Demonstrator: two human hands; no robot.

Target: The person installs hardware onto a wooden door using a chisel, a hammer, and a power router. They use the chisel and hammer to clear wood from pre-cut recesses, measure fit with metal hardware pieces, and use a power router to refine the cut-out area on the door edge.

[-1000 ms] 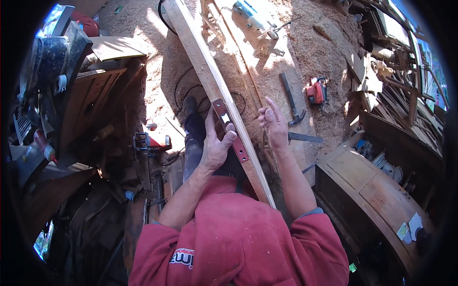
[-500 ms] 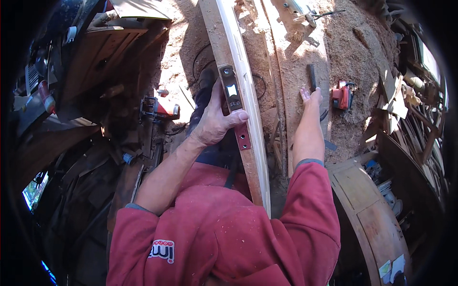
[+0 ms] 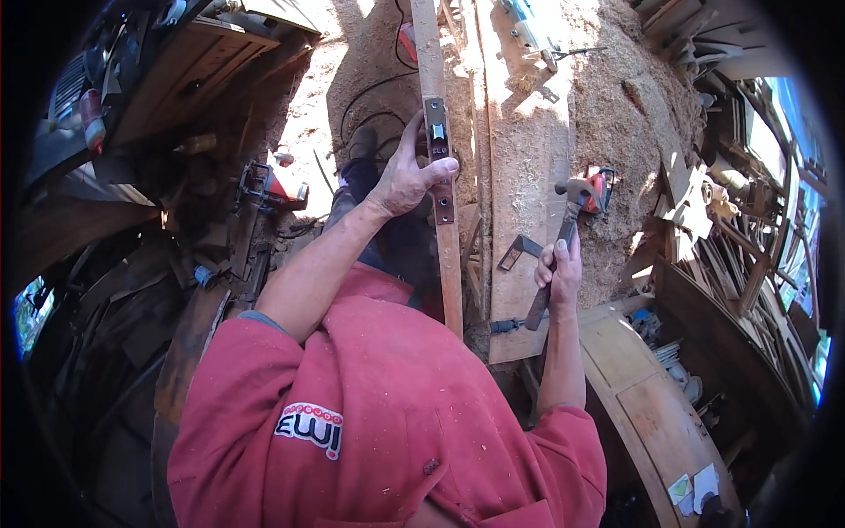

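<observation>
My left hand (image 3: 410,183) is closed around a long wooden piece (image 3: 450,282), thumb across a door lock (image 3: 437,132) with a dark metal faceplate set in its narrow edge. A latch shows near the plate's upper end; screw holes show in its reddish lower end. On the right, my right hand (image 3: 562,273) grips a claw hammer (image 3: 537,310) partway along its dark handle. The hammer's head points away from me, in front of a red power tool (image 3: 603,187). Nothing joins hammer and lock; they are well apart.
A broad plank (image 3: 519,158) carries an L-shaped dark metal piece (image 3: 521,252), a screwdriver (image 3: 507,326) and a clamp-like tool (image 3: 528,33). Another red power tool (image 3: 283,188) lies left. Sawdust (image 3: 634,123) covers the ground. A curved wooden panel (image 3: 656,400) stands near right.
My right hand, open beside the dark handle on the plank before, has closed on the hammer and lifted it toward me. The left hand stays at the lock; the view has shifted.
</observation>
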